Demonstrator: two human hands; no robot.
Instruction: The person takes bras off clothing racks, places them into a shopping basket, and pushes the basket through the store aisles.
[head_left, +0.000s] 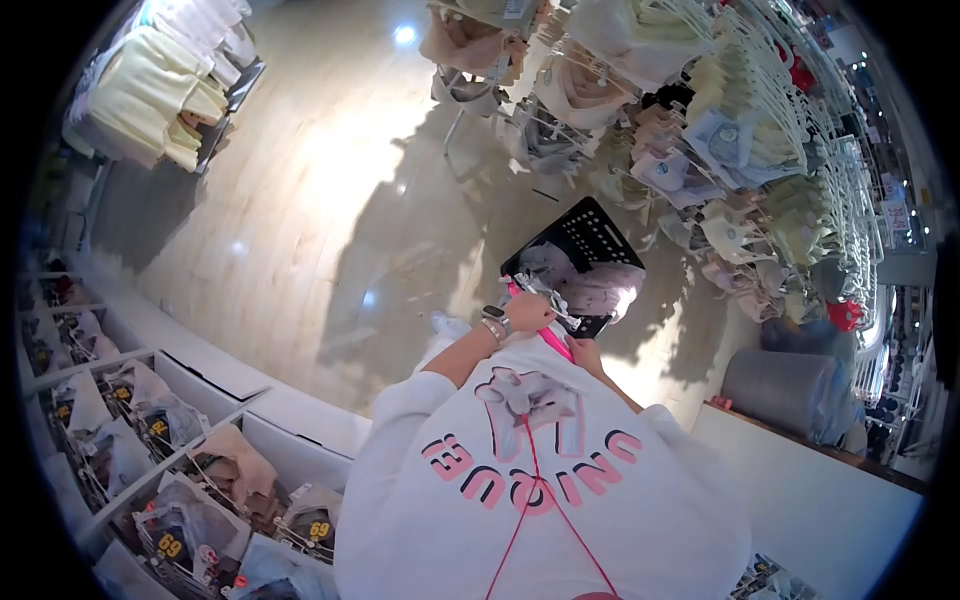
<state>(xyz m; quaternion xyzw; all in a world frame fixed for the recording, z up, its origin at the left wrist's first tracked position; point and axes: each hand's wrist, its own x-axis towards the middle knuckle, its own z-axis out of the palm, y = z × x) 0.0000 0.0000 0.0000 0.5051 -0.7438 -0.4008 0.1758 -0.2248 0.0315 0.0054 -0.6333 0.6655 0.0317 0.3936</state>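
A black perforated shopping basket [590, 222] with a pink handle [556, 343] is in front of my body. Greyish-pink garments [608, 284] lie in it, with white clip hangers [572, 321] at their near edge. My left hand [527, 312], wearing a watch and bracelets, is closed at these hangers, over the near side of the basket. Its fingertips are partly hidden. Close to my shirt, my right hand [584, 352] is closed around the near end of the pink handle.
Racks of hanging underwear [740, 150] stand at the right. Pale yellow clothes [150, 90] hang at the far left. Divided bins of garments [165, 405] line the lower left. A white counter [800, 480] and a large grey roll [782, 392] are at the right.
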